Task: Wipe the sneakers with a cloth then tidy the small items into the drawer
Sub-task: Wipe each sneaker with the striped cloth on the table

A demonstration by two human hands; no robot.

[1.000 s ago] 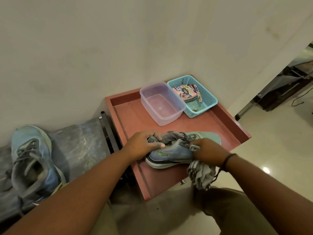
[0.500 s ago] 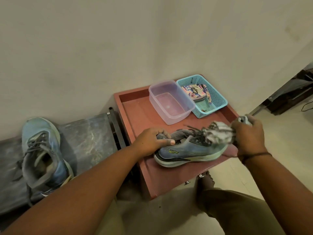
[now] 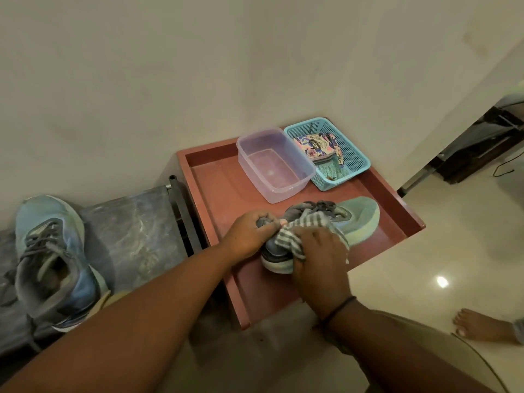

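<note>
**Striped cloth being pressed on the sneaker's heel in the open drawer**

The left hand [image 3: 249,235] is gripping the collar at the heel end of a blue-green sneaker [image 3: 354,219], its fingers curled over the rim. The right hand [image 3: 317,256] is clutching a grey-and-white striped cloth [image 3: 300,231] with its fingers curled round the bunched fabric, pressing it against the sneaker's heel side. The sneaker is lying in the reddish-brown drawer [image 3: 215,188], toe pointing right, close to the front right edge.

Behind it, toward the wall, a clear plastic container [image 3: 272,163] is sitting with a turquoise mesh basket [image 3: 354,160] just beside it on the right, the two touching or nearly so. A floral-patterned pouch [image 3: 314,146] is lying inside the basket; a small dark item on the basket's floor is too small to make out. The second sneaker [image 3: 48,259] is resting on a dark marbled bench [image 3: 133,222] to the left, well apart from the drawer. A bare foot [image 3: 482,327] is showing at lower right on the glossy floor.

The right hand and cloth are covering the sneaker's heel and much of its near side, and the forearms are hiding the drawer's front edge.
</note>
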